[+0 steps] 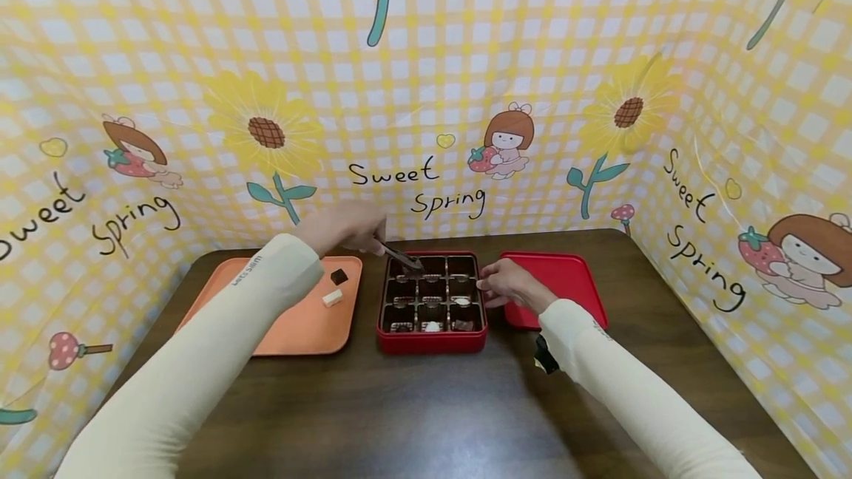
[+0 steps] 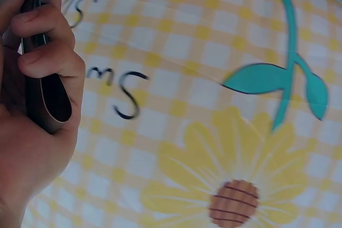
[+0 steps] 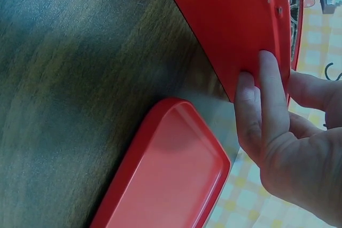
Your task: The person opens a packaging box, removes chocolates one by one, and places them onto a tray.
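My left hand [image 1: 349, 228] grips dark tongs [image 1: 399, 254], whose handle [image 2: 45, 97] shows in the left wrist view under curled fingers. The tongs' tips reach into the back left part of a red box [image 1: 431, 344] with a dark divided insert. Whether they pinch anything is too small to tell. My right hand [image 1: 511, 283] holds the box's right side, two fingers [image 3: 273, 94] lying along the outer wall and another digit at the rim. White chocolate [image 1: 433, 327] and dark chocolate [image 1: 462, 326] lie in front compartments; some others are hard to make out.
To the left lies an orange tray [image 1: 296, 338] bearing a dark chocolate [image 1: 339, 276] and a white chocolate [image 1: 332, 298]. A red lid [image 1: 566, 279] sits right of the box, partly behind my right hand. Checked cloth [image 1: 426, 94] encloses the brown table [image 1: 399, 412].
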Motion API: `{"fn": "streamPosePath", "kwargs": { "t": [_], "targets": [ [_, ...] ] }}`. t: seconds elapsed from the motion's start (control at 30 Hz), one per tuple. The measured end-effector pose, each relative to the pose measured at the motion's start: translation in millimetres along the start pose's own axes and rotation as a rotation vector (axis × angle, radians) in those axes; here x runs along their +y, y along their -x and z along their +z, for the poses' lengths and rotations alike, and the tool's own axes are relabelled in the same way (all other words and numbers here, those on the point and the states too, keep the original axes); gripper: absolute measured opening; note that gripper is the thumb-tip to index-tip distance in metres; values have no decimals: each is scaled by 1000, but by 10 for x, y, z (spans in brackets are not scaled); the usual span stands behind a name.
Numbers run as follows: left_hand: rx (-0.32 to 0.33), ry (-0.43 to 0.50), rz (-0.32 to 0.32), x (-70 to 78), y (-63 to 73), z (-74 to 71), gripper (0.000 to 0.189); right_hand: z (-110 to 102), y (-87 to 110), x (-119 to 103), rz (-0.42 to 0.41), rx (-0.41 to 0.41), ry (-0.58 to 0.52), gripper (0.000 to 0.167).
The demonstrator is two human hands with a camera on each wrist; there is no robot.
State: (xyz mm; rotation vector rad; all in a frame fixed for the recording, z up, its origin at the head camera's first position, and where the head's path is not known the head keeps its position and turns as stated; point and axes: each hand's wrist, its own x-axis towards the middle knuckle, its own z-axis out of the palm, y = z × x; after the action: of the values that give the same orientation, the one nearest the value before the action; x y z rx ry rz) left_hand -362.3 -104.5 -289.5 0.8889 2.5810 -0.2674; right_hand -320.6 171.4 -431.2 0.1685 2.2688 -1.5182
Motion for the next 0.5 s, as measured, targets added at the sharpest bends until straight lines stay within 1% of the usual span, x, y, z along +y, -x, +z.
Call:
{"fn": "streamPosePath", "kwargs": {
  "t": [0.17,0.23,0.3,0.4,0.47,0.5],
  "targets": [
    [15,29,-31,-241,129,69,46,7,-5,5,9,-1,-3,49],
    [11,41,-56,-342,192,95,43,8,0,-4,12,-1,-3,50],
    [15,44,-69,-447,249,126,38,4,4,-10,12,-4,-1,50],
    [13,46,-77,-607,317,179,32,-2,13,-21,16,-9,-4,51],
    [23,35,-66,-696,350,217,28,-7,15,-22,18,-11,-3,51],
    [23,42,-69,-733,368,234,26,-8,15,-25,18,-12,-4,51]
  ]
}}
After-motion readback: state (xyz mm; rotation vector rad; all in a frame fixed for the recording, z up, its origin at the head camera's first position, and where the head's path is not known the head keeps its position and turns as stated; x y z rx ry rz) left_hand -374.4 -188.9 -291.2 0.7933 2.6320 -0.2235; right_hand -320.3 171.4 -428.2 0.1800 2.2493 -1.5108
